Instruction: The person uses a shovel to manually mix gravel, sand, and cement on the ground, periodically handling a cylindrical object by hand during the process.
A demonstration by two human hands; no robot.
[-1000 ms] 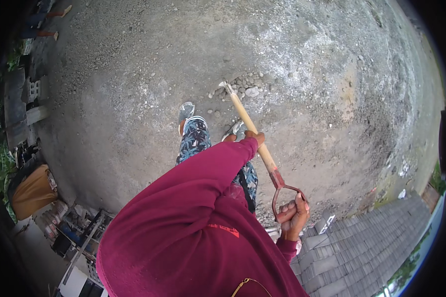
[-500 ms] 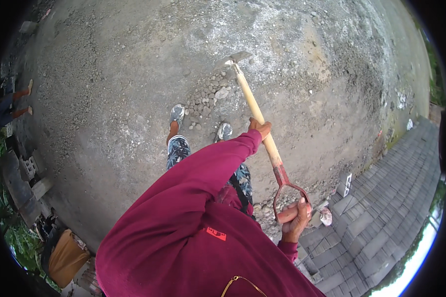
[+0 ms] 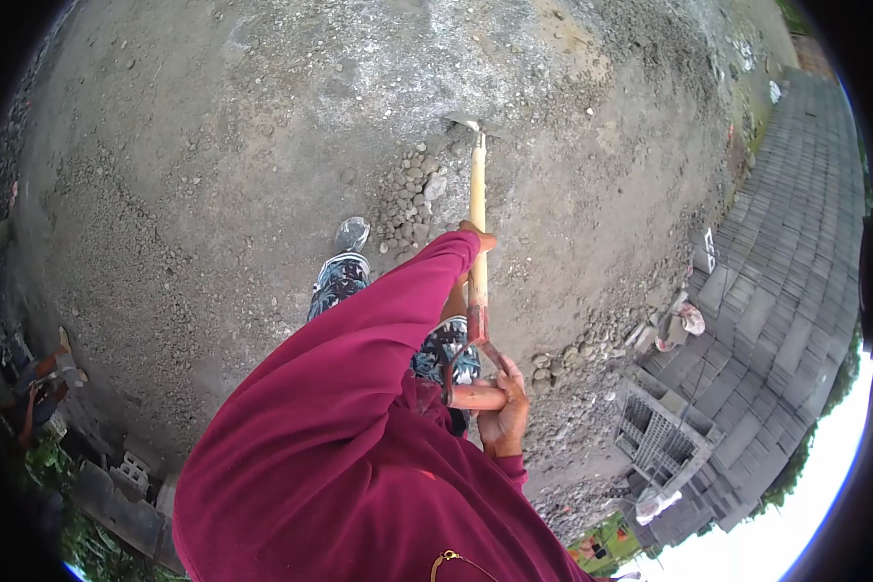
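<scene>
A shovel [image 3: 478, 184] with a pale wooden shaft and a red D-shaped handle [image 3: 473, 396] points away from me over the ground. My left hand [image 3: 480, 239] is closed round the middle of the shaft. At the near end, my right hand [image 3: 504, 412] grips the right side of the red handle, its fingers partly hidden. The blade [image 3: 470, 124] is seen nearly edge-on, at the dusty grey ground [image 3: 262, 145]. Just left of the shaft lies a small heap of stones [image 3: 407, 194], close in front of my shoe [image 3: 352, 234].
Stacked grey blocks [image 3: 786, 223] run along the right side. A framed mesh box [image 3: 664, 436] stands at lower right, near loose stones [image 3: 572, 359] and a crumpled bag [image 3: 687, 320]. Another person [image 3: 44, 388] is at the far left, above some hollow blocks [image 3: 134, 470].
The shovel's handle end has swung left with my right hand, so the shaft now stands nearly straight in view. My left hand has shifted left too. The whole view has turned.
</scene>
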